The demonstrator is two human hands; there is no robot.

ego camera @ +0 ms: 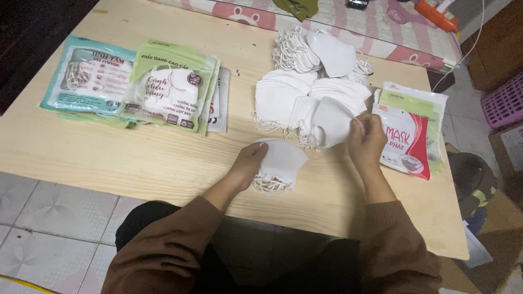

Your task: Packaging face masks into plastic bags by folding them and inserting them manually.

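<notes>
On the wooden table (163,163), the left hand (248,163) lies flat on a small stack of white masks (280,163), fingers pressing down, seemingly to keep it squared at the near edge. The right hand (366,139) pinches one mask (329,124), lifted just off the loose pile (305,92) behind. Red-and-white packets (408,139) sit just right of that hand; green packets (163,90) lie well apart to the left.
</notes>
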